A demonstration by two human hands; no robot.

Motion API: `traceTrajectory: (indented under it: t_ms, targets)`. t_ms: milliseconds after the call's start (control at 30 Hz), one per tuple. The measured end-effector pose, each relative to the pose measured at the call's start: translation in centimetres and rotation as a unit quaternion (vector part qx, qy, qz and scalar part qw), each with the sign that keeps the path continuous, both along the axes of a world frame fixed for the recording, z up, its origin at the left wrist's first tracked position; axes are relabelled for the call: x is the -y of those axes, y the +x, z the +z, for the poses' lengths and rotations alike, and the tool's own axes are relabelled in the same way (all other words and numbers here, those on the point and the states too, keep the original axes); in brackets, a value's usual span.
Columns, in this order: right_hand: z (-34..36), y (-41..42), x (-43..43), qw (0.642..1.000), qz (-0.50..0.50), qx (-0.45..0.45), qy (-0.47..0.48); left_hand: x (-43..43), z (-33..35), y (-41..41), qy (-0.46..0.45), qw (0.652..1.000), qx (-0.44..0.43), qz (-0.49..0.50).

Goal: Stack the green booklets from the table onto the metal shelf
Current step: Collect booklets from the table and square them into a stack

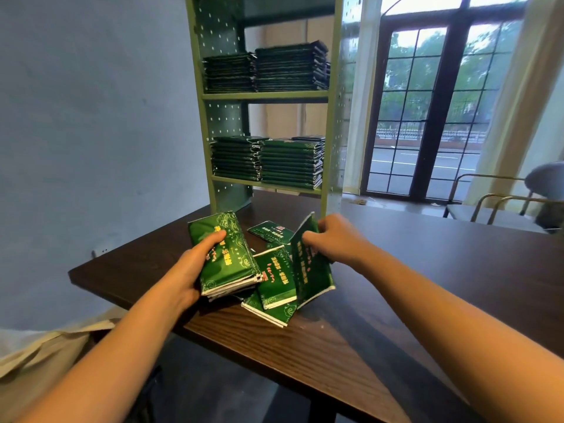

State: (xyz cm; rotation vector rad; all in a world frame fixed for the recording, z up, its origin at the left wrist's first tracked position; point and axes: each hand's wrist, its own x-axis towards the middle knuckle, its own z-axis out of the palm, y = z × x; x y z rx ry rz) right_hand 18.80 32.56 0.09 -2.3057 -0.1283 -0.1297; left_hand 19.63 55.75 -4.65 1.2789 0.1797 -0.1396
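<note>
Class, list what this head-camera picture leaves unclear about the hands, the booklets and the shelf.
1. Head view: fingers of the left hand, hidden under the bundle of booklets.
2. Head view: fingertips of the right hand, behind the tilted booklet.
3. Head view: lettering on the covers, blurred.
4. Head view: top of the metal shelf, cut off by the upper edge.

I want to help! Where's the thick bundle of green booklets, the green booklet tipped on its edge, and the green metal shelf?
Thick bundle of green booklets (236, 264): head view, front cover.
Green booklet tipped on its edge (311, 276): head view, front cover.
Green metal shelf (265, 95): head view, a board's front edge.
</note>
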Motion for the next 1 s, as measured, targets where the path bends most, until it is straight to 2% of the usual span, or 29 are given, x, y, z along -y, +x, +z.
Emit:
traceTrajectory:
  t_ms: [100, 233, 333, 500, 567, 667, 733, 867, 933, 1000]
  targets:
    - [-0.6, 1.4, -2.5, 0.998, -0.003, 0.005, -0.061, 0.3, -0.1, -0.1, -0.004, 1.000, -0.006, -0.011]
    - [-1.3, 2.5, -4.6, 0.996, -0.014, -0.008, -0.088, 0.3, -0.5, -0.3, -0.009, 1.000, -0.012, -0.014]
    - [0.0, 2.8, -4.7, 0.992, -0.028, 0.020, -0.125, 0.3, -0.5, -0.4, -0.011, 1.000, -0.013, -0.018]
    - [2.5, 2.9, -3.9, 0.965, -0.027, 0.057, -0.256, 0.5, -0.5, -0.5, -0.009, 0.999, -0.018, -0.027]
    - [2.1, 2.8, -4.1, 0.968, 0.006, 0.027, -0.249, 0.6, -0.5, -0.5, -0.014, 0.999, -0.023, -0.026]
    - [0.7, 2.6, -4.4, 0.985, 0.066, -0.058, -0.148, 0.8, -0.4, -0.6, -0.017, 0.999, -0.026, -0.029]
    - [-0.1, 2.4, -4.2, 0.988, 0.082, -0.073, -0.110, 0.9, -0.5, -0.6, -0.017, 0.999, -0.024, -0.028]
    - [-1.1, 2.5, -3.0, 0.973, 0.047, -0.025, -0.224, 0.7, -0.5, -0.7, -0.016, 0.999, -0.025, -0.024]
    - [-1.7, 2.6, -2.4, 0.970, 0.035, -0.081, -0.226, 0.8, -0.5, -0.7, -0.018, 0.999, -0.025, -0.026]
    - [-2.2, 2.5, -2.1, 0.973, 0.029, -0.146, -0.176, 0.7, -0.5, -0.7, -0.018, 0.999, -0.024, -0.027]
